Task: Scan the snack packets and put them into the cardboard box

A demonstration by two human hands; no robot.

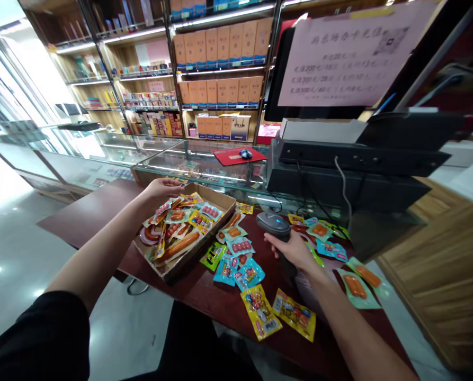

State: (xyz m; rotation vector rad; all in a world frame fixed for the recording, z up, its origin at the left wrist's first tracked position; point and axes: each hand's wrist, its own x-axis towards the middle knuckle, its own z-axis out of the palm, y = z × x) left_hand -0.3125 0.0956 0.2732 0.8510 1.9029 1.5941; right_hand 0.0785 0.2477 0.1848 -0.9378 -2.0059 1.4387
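Note:
My right hand (294, 248) is wrapped round the handle of a grey-black barcode scanner (274, 224), which has a small blue light on top. My left hand (162, 191) hovers at the far left edge of a shallow cardboard box (222, 200), fingers stretched out and nothing visible in them. Wrapped sausages (184, 244) and small snack packets fill the box. Between the box and the scanner lie blue packets (250, 274) and a green packet (212, 256). Nearer to me are two yellow packets (261, 312). More sausage packets (355, 284) lie to the right of my right hand.
The dark red table (101, 209) meets a glass display counter (172, 156). On the counter are a red mouse pad (236, 155), a computer mouse (245, 153) and a black checkout machine (351, 180) with cables and a paper sign (339, 58). Shelves of orange boxes (224, 45) stand behind.

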